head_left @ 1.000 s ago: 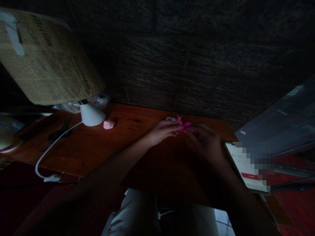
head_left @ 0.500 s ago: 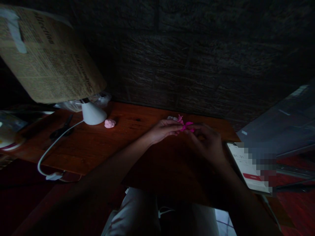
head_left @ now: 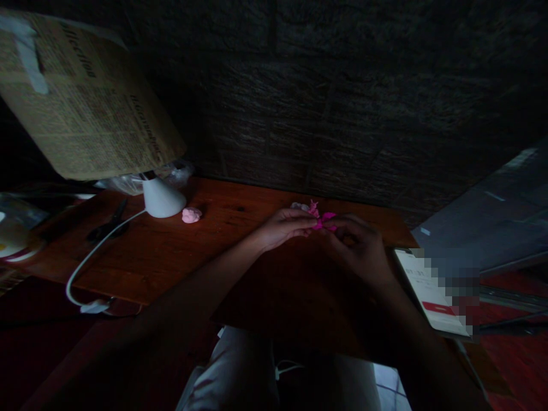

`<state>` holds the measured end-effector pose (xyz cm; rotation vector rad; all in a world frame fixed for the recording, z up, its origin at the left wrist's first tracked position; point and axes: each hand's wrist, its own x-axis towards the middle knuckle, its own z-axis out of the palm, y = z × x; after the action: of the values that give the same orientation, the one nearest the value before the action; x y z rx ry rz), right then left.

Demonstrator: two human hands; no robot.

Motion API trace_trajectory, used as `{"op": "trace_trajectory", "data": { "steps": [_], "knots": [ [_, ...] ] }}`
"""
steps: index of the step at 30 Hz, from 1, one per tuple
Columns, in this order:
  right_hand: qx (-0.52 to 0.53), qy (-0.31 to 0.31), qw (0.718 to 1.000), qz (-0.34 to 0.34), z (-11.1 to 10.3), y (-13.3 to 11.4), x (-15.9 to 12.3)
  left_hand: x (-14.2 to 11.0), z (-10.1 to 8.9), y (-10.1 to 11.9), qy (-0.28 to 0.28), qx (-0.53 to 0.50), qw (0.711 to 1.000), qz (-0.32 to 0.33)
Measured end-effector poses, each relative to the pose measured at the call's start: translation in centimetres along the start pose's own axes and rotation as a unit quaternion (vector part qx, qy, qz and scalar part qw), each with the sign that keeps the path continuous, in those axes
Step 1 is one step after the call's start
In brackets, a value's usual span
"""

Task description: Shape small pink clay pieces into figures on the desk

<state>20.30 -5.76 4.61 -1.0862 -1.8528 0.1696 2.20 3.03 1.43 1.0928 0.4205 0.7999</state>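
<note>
Between my two hands is a small bright pink piece (head_left: 327, 217), soft-looking with an uneven edge; its material is too dim to tell. My left hand (head_left: 287, 227) pinches its left side with fingers stretched together. On its right side, the thumb and fingertips of my right hand (head_left: 362, 242) close on it. Just behind my left fingers, a lighter pink frilly bit (head_left: 314, 208) and a whitish lump (head_left: 298, 205) show, partly hidden. A pale pink crumpled lump (head_left: 191, 214) lies farther left on the wooden table (head_left: 240, 200).
Left of the pale lump stands a lamp with a white base (head_left: 164, 198) and newspaper-covered shade (head_left: 94, 103). Its white cable (head_left: 72, 274) hangs over the edge. Dark scissors (head_left: 109, 222) lie beside it. A lit phone (head_left: 422, 291) is right of my right forearm. A dark wall (head_left: 274, 114) rises behind.
My right hand has shifted slightly, its fingers a little more curled at the bright pink piece. My left hand stays nearly still.
</note>
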Motion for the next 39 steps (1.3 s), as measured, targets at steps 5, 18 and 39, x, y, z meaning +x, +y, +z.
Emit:
{"op": "trace_trajectory", "data": {
  "steps": [5,18,39],
  "knots": [
    [0.007,-0.016,1.0,-0.001,-0.09,0.1,0.0,-0.03,-0.06,0.1,-0.007,0.016,1.0,0.0],
    [0.015,-0.04,0.999,0.011,-0.21,-0.12,0.17,-0.07,-0.32,0.08,-0.019,0.045,0.999,0.011],
    [0.036,-0.051,0.997,0.049,-0.21,-0.09,0.03,-0.4,0.19,0.46,-0.028,-0.004,0.999,-0.022]
  ]
}}
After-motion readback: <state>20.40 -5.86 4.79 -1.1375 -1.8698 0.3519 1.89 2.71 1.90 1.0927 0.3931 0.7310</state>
